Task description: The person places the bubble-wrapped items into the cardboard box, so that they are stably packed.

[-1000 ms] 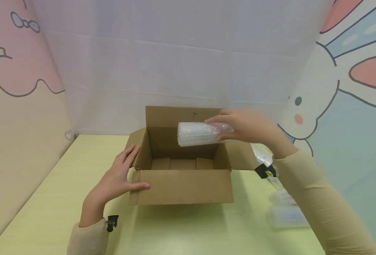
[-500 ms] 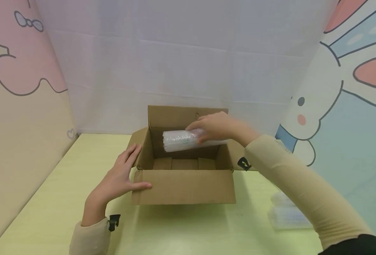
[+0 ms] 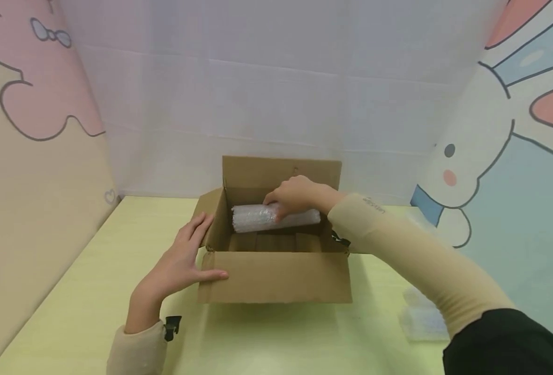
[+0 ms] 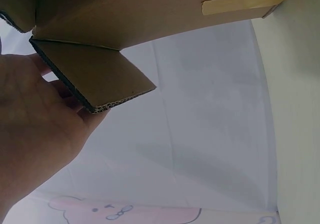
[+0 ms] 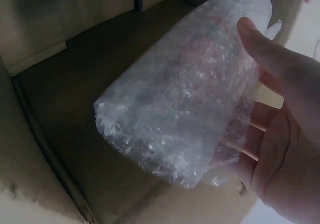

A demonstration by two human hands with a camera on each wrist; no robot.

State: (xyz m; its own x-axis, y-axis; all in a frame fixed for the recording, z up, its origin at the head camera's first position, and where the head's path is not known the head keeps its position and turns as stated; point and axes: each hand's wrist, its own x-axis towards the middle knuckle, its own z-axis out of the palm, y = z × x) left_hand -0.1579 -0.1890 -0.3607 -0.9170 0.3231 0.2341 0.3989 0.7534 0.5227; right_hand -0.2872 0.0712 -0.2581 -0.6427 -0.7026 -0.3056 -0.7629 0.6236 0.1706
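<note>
An open cardboard box (image 3: 276,276) stands on the table with its flaps folded outward. My right hand (image 3: 300,195) grips a bubble-wrapped roll (image 3: 253,219) from above, inside the box's opening. In the right wrist view the thumb lies along one side of the roll (image 5: 170,99) and the fingers on the other. Faint reddish and greenish tones show through the clear wrap. My left hand (image 3: 178,265) rests spread at the box's near left corner, fingers on the left flap (image 4: 95,74) and thumb on the front flap.
More bubble-wrapped things (image 3: 424,317) lie on the yellowish table (image 3: 70,312) at the right, partly behind my right sleeve. A white sheet (image 3: 211,104) hangs behind the box. Cartoon-printed walls (image 3: 529,208) stand on both sides.
My right hand has carried the bubble-wrapped roll left and down, from above the box's right side into its opening. My left hand has kept its place on the flaps.
</note>
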